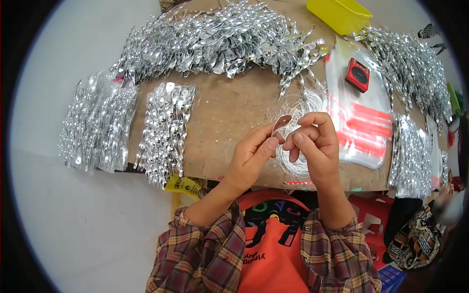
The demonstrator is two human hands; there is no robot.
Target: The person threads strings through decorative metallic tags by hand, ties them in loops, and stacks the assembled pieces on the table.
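Note:
Over the table's near side, my left hand (255,155) pinches a small, thin, shiny piece (282,122) that looks like a silvery disc, its face darkened by reflection. Close beside it is my right hand (316,142), its fingers curled and its thumb and fingertips drawn together. Whether a thread lies between those fingertips I cannot make out. Beneath and behind both hands spreads a tangled bundle of white string (292,163). To the left lies a strip of silver twisted spirals (168,127) with round discs at the top.
A large heap of silver spirals (210,41) covers the far side of the brown table (220,122). Packed spirals (100,124) hang over the left edge. On the right are clear plastic bags (361,129), a red speaker-like device (357,74), more spirals (410,63) and a yellow basin (342,17).

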